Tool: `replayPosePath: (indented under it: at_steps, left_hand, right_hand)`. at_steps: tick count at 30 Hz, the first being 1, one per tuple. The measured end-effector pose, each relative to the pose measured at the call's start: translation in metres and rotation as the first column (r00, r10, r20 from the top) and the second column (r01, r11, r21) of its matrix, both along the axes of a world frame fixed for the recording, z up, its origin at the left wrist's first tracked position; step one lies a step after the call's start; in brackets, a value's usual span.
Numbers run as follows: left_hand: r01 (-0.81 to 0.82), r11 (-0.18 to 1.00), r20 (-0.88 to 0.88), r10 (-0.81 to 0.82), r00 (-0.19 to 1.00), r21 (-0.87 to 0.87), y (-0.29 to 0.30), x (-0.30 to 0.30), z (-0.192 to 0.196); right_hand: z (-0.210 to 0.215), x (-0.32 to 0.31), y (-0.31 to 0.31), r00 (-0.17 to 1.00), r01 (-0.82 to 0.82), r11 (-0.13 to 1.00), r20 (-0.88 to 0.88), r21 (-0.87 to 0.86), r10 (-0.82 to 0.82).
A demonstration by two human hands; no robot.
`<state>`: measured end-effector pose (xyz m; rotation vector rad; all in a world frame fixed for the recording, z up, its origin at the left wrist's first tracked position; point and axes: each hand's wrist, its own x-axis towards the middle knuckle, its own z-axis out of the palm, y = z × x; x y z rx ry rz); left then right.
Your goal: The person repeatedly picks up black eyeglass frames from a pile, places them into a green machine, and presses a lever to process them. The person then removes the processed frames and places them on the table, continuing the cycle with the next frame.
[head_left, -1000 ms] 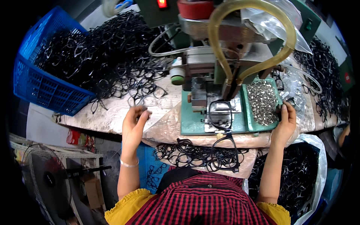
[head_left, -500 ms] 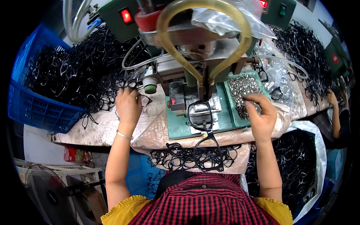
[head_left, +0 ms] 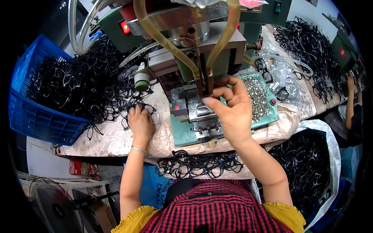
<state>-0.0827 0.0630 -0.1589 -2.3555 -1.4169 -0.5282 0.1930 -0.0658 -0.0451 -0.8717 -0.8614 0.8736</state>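
Note:
My right hand (head_left: 235, 112) is raised at the press machine (head_left: 202, 46), thumb and forefinger pinched beside the two upright copper-coloured electrodes (head_left: 204, 86). Whatever the fingertips hold is too small to make out. Below them sits the metal fixture block (head_left: 200, 110) on a green base. At the edge of the heap on the left, my left hand (head_left: 141, 125) has its fingers bunched over a black eyeglass frame (head_left: 148, 107), knuckles up. Just right of my right hand stands a green tray (head_left: 273, 113) of small shiny metal parts (head_left: 256, 97).
A blue crate (head_left: 46, 116) overflows with black frames at the left. More frames (head_left: 198, 163) lie along the table's front edge, with a lined sack (head_left: 334, 155) of them at lower right. Hoses (head_left: 221, 42) hang before the machine. Another person's arm (head_left: 349, 97) shows far right.
My right hand has gone from the parts tray to the electrodes. The eyeglass frame that hung at the fixture is no longer there. My left hand has shifted slightly right and nearer.

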Motion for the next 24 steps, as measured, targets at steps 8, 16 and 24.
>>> replayPosePath:
  at_steps: [8, 16, 24]
  left_hand:
    - [0.019, 1.0, 0.893, -0.023, 0.45, 0.016, 0.001, -0.001, 0.019]
    - [0.407, 0.845, 0.933, -0.353, -0.061, 0.347, -0.095, 0.076, 0.121]
    - [0.79, 0.505, 0.118, -0.859, 0.497, 0.347, -0.111, 0.098, 0.126]
  right_hand:
    - [-0.028, 0.057, -0.013, 0.13, 0.43, 0.878, 0.948, 0.209, -0.289]
    - [-0.084, 0.063, 0.014, -0.127, 0.489, 0.859, 0.987, 0.152, -0.102]
    - [-0.073, 0.072, 0.013, 0.096, 0.504, 0.863, 0.992, 0.027, -0.087]
